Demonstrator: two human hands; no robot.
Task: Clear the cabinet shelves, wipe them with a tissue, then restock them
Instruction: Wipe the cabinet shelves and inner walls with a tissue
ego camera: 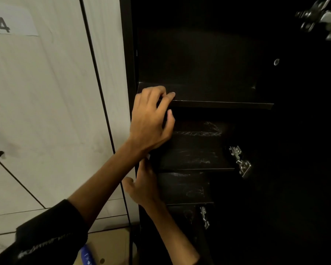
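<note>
Cabinet shelves (208, 104) bare | left hand (151, 119) grips top shelf edge

The dark cabinet (294, 131) has several shelves, one under the other. The top shelf (208, 92) is bare on its visible surface. The second shelf (195, 152) and the third shelf (182, 188) show pale smears or dust marks. Nothing I can make out lies on them; the interior is very dark.

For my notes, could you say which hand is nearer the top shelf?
Left: the left hand grips the top shelf at its front edge; the right hand is well below.
</note>
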